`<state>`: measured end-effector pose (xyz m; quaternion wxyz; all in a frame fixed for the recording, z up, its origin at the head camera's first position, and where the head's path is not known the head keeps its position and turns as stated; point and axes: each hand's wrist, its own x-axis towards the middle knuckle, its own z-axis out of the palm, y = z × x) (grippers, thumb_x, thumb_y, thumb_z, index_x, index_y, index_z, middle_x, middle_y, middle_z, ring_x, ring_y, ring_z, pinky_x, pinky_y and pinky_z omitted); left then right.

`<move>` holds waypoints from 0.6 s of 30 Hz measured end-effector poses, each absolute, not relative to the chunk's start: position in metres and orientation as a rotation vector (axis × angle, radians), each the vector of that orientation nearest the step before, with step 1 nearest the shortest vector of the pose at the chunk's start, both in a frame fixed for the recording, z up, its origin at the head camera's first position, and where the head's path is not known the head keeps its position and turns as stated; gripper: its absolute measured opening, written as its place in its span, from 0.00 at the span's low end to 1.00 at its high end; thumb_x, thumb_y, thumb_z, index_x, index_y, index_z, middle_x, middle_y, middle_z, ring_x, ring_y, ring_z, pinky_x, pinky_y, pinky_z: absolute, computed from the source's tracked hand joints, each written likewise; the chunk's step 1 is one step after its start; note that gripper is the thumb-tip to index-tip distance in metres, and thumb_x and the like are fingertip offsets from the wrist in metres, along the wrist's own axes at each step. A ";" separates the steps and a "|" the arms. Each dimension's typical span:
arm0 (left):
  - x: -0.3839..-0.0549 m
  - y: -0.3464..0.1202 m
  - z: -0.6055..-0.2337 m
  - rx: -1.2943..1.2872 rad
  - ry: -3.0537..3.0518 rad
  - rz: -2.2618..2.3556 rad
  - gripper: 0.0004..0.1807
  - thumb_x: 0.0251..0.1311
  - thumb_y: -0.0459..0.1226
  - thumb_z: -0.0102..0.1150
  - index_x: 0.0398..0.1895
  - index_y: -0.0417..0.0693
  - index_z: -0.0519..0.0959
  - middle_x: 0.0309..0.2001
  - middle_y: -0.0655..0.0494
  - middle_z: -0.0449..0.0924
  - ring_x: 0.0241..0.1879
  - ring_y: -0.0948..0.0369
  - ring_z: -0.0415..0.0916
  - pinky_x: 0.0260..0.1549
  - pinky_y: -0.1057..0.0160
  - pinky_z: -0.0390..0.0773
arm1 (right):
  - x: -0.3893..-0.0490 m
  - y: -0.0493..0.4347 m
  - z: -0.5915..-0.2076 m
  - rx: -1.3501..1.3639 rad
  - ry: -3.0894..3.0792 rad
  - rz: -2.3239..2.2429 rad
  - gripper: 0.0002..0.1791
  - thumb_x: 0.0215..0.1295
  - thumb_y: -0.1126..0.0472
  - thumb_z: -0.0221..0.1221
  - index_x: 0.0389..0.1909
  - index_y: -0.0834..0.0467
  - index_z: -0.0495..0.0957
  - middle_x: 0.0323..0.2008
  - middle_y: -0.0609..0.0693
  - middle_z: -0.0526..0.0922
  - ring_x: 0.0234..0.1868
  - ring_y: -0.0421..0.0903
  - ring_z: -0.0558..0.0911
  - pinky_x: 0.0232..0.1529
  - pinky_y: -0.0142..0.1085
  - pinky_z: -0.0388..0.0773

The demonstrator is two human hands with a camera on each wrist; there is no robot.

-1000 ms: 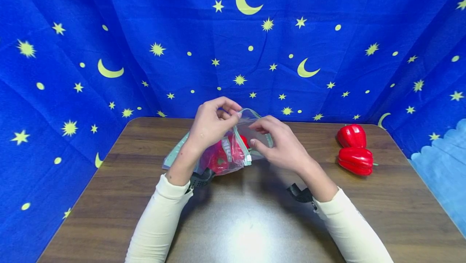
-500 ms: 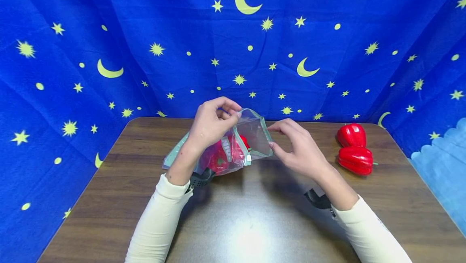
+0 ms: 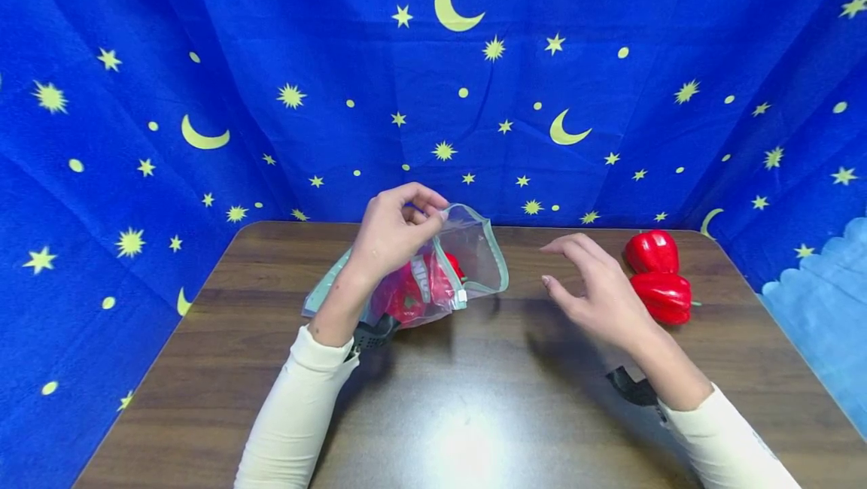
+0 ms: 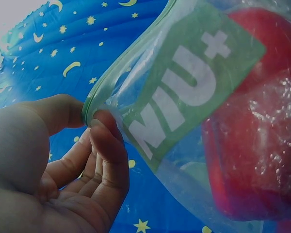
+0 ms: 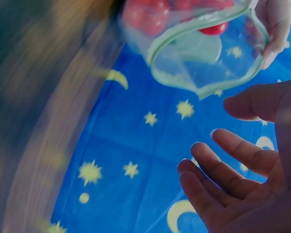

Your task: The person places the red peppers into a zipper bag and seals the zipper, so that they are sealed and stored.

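Between thumb and index finger, my left hand [image 3: 400, 229] pinches the green rim of a clear zip bag [image 3: 479, 252]. The bag's mouth gapes to the right, with a white slider [image 3: 462, 296] at the near side of its rim. Inside lie red bell peppers [image 4: 262, 126], seen through the film behind a "NIU+" label [image 4: 184, 87]. My right hand [image 3: 599, 290] is held over the table, between the bag and two loose red bell peppers, one farther back [image 3: 652, 251] and one nearer [image 3: 662, 298]. Its fingers are spread and relaxed and hold nothing.
A brown wooden table [image 3: 379, 414] lies under both hands. Behind and beside it hangs a blue cloth [image 3: 325, 45] with yellow moons and stars. A light blue scalloped cloth [image 3: 822, 316] borders the table on the right.
My right hand has come away from the bag's mouth and moved right, toward the two loose bell peppers. The bag's mouth now stands wider. My left hand keeps its pinch on the rim.
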<state>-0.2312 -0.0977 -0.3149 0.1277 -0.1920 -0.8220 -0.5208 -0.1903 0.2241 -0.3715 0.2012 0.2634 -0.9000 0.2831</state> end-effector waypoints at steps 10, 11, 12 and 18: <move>-0.233 -0.096 -0.316 -0.561 -2.386 -1.524 0.06 0.64 0.34 0.69 0.43 0.48 0.88 0.33 0.56 0.84 0.28 0.60 0.80 0.23 0.65 0.73 | -0.183 0.268 -0.381 0.636 -2.479 0.677 0.25 0.56 0.68 0.73 0.56 0.62 0.82 0.53 0.54 0.84 0.58 0.53 0.80 0.61 0.39 0.70; -0.232 -0.096 -0.316 -0.560 -2.386 -1.522 0.06 0.64 0.34 0.69 0.43 0.48 0.88 0.33 0.56 0.84 0.28 0.60 0.80 0.23 0.65 0.73 | -0.182 0.271 -0.382 0.623 -2.483 0.665 0.25 0.55 0.68 0.74 0.56 0.62 0.82 0.53 0.54 0.84 0.58 0.53 0.80 0.60 0.38 0.70; -0.232 -0.097 -0.316 -0.558 -2.388 -1.521 0.06 0.64 0.34 0.69 0.43 0.49 0.88 0.33 0.56 0.84 0.28 0.60 0.80 0.23 0.65 0.73 | -0.182 0.275 -0.383 0.615 -2.485 0.657 0.26 0.55 0.67 0.74 0.56 0.62 0.82 0.53 0.55 0.84 0.58 0.54 0.80 0.60 0.39 0.70; -0.232 -0.098 -0.316 -0.559 -2.380 -1.515 0.06 0.64 0.34 0.69 0.42 0.48 0.88 0.33 0.56 0.84 0.28 0.60 0.80 0.23 0.65 0.73 | -0.180 0.296 -0.391 0.577 -2.499 0.607 0.30 0.51 0.65 0.77 0.57 0.61 0.81 0.55 0.59 0.82 0.60 0.62 0.77 0.58 0.61 0.72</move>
